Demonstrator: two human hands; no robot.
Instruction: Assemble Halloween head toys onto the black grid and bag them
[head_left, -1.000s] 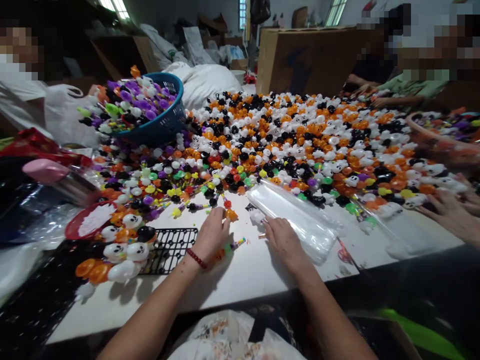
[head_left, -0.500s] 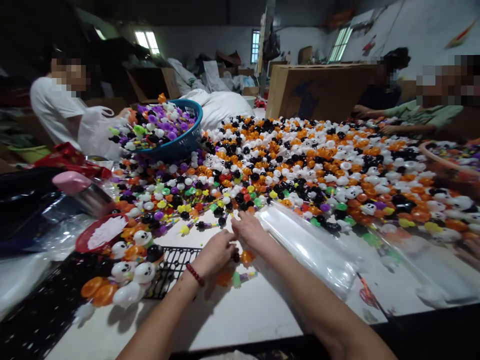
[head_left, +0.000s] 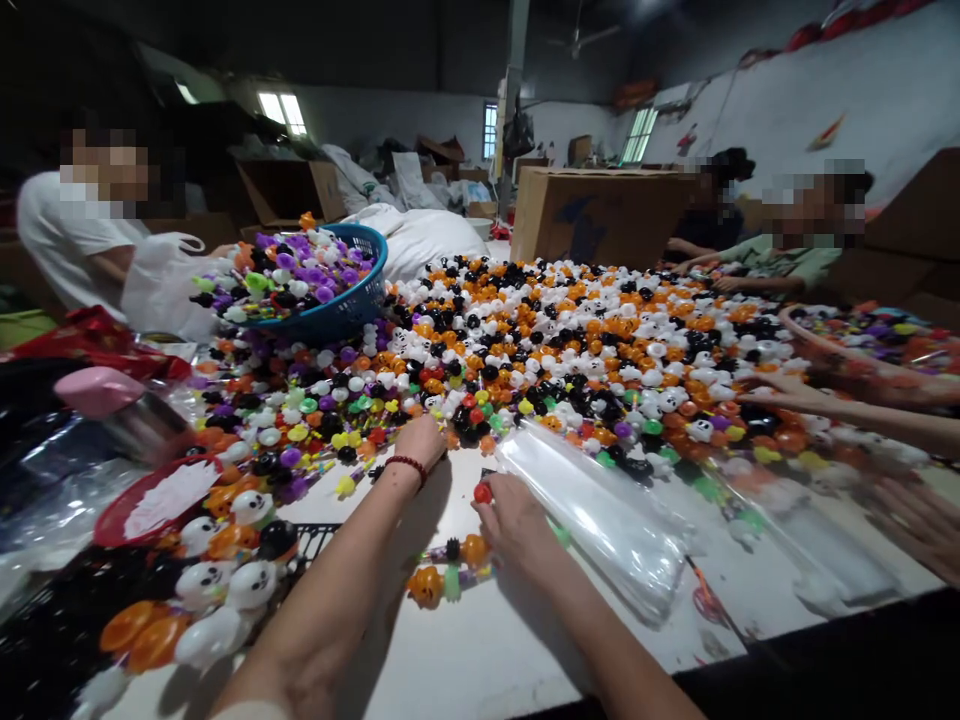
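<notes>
At the near edge of the heap of small toys (head_left: 570,340), my left hand (head_left: 421,442), with a red bead bracelet, reaches in back-up; its fingers are hidden. My right hand (head_left: 514,515) is closed on a small toy with a red round end (head_left: 482,493) showing at the fingertips. Just below it, on the white table (head_left: 480,660), lie toys with an orange pumpkin end (head_left: 425,586), a green end (head_left: 451,582) and another orange end (head_left: 474,550). Clear plastic bags (head_left: 592,520) lie flat to the right of my right hand.
A blue basket (head_left: 367,290) of toys sits on the heap at left. Bigger ghost and pumpkin toys (head_left: 202,585) stand near a red dish (head_left: 112,510) and a pink-lidded flask (head_left: 112,395). Co-workers sit left and right; another person's hands (head_left: 795,395) reach in at right.
My hands were close together over the table; now the left has moved forward to the heap. The right has come back nearer, with a red-ended toy. The view has shifted slightly.
</notes>
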